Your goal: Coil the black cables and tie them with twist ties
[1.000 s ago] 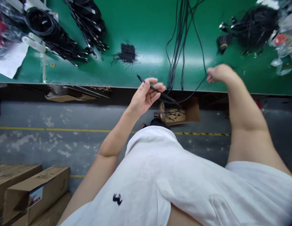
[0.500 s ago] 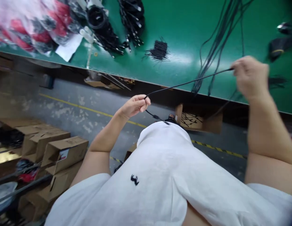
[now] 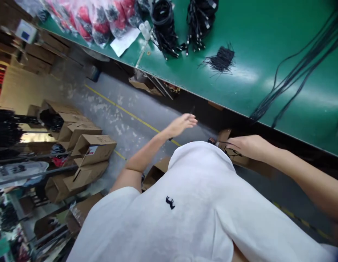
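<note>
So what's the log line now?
left hand: blurred, grip unclear | right hand: touching thin black cable | glossy green table: long black cables

The right hand [image 3: 248,146] holds a cable [image 3: 232,144] over a box [image 3: 225,135]; the left hand [image 3: 182,124] is near the desk [image 3: 253,80].

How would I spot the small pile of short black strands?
Find the green table. Between the bulky black bundles at left and the long cables at right lies the pile. Unlike them, it's a small clump bristling with thin ends.
</note>
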Available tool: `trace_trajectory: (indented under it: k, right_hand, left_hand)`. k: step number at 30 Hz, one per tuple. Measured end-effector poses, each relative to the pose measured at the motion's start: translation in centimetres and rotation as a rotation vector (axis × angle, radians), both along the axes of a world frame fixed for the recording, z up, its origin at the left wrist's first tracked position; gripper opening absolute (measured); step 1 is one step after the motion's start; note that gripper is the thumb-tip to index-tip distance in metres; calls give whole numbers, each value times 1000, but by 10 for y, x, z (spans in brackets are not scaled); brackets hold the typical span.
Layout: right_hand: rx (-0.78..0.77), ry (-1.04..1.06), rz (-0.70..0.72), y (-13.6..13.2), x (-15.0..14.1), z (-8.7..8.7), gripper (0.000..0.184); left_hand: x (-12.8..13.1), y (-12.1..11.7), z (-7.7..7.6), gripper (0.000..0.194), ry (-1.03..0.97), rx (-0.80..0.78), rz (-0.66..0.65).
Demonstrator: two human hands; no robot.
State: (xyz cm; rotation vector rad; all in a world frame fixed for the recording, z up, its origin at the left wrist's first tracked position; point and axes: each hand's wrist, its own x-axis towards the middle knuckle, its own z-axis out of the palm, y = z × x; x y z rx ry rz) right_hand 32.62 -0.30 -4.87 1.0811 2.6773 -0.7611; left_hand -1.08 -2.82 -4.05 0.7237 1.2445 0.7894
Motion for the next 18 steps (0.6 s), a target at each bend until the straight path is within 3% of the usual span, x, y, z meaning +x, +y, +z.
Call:
trace_trajectory:
  k: [1,3,5,10,18]
  right_hand:
    - [-39,81,115,-3,-23,15,30]
    - [54,171,66,6,-53,37,36]
    - [111,241,-43,24,-59,45,38]
    - [-134,433,-118,42,-37,26,42]
    - [-160,403,-323,51,-32,1,40]
  left_hand:
    - [19,-7,-3,22,-12,1,-154]
    - [50,-22,-2,25,-77,29,-367]
    - [63,-31,6,24,-204,23,-395]
    - [49,-25,29,36,-425,-152,-198]
    - [26,-30,39,38,-488,-261,-335]
